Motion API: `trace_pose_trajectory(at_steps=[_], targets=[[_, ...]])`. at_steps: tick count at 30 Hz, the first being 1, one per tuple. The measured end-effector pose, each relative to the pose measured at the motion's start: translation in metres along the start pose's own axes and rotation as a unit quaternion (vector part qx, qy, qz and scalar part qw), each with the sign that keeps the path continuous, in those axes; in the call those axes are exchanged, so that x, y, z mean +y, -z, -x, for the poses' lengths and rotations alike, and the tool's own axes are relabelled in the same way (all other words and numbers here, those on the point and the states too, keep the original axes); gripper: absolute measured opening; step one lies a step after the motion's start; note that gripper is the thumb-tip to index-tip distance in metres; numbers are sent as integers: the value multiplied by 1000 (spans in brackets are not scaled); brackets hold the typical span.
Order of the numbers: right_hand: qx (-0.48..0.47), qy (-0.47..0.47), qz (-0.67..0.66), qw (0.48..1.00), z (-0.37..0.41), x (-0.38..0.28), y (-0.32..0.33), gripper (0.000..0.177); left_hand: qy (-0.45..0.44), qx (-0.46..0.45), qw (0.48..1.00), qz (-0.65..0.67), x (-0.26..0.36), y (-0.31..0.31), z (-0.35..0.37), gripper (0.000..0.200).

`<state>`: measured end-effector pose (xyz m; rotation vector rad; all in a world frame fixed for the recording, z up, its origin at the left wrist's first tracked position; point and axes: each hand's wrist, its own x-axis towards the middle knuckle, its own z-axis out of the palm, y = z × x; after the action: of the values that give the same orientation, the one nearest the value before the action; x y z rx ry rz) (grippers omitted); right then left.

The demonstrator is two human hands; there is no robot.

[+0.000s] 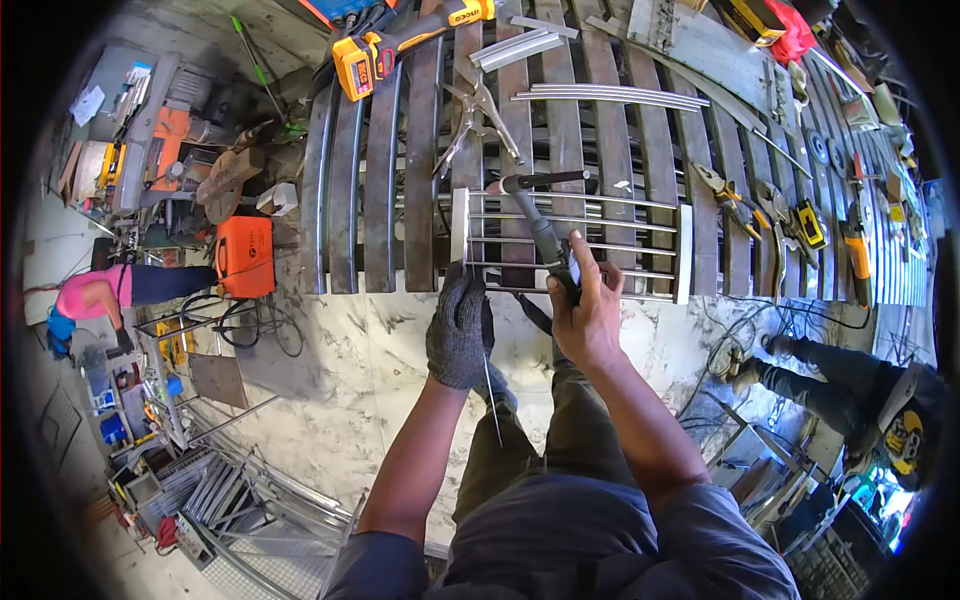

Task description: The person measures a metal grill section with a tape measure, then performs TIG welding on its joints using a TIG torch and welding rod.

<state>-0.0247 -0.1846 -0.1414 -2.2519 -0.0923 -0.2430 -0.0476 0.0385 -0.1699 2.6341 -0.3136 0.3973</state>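
The right hand (588,315) is gripping the torch (545,238) closed-fisted. Its long axis is running up and left, with the tip over the grille (684,255) lying just beyond on the bench (380,200). Beside it, the gloved left hand (460,330) is pinching a thin rod (492,395) pointing bodyward.

The grille (570,245) lies mid-frame on the slatted bench (385,200), with locking pliers (478,115) above it and a welding machine (245,257) to its left.

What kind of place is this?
Most likely a metal fabrication or welding shop: the right hand grips a welding torch, the left hand a thin rod, over a steel grille on a slatted bench; an orange welding machine sits on the floor.
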Motion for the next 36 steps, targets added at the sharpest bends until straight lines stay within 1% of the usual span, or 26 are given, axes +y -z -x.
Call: trace_pose_trajectory(at_steps=[2,5,8,12,18,20,23,26,27,30,36], targets=[[-13,0,-21,1000,-4,0,1,73,3,21,1000,-8,2,0,-2,42],[1,9,-39,999,-16,1,-2,72,9,40,999,-9,5,-2,-7,39],[-14,-33,-85,996,-22,-5,-1,68,18,42,999,1,8,0,-10,37],[-32,-39,-77,996,-22,-6,-4,68,20,29,999,8,7,1,-7,39],[-34,-38,-47,998,-23,-9,-10,68,2,62,998,21,6,-1,-9,44],[-33,-39,-29,998,-24,-11,-10,68,10,60,998,31,6,-1,-9,43],[-29,-13,-26,999,-23,-6,-14,68,12,61,998,28,3,-4,-8,42],[-58,-40,-27,997,-22,-6,-13,68,22,59,998,22,5,-5,-7,41],[-29,-8,-10,999,-23,-6,-15,68,25,61,998,20,6,-6,-8,41],[-12,11,-12,1000,-24,-5,-18,68,23,60,998,9,7,-5,-8,41],[-48,-21,-28,998,-26,-9,-14,71,13,68,997,20,3,-6,-6,41]])
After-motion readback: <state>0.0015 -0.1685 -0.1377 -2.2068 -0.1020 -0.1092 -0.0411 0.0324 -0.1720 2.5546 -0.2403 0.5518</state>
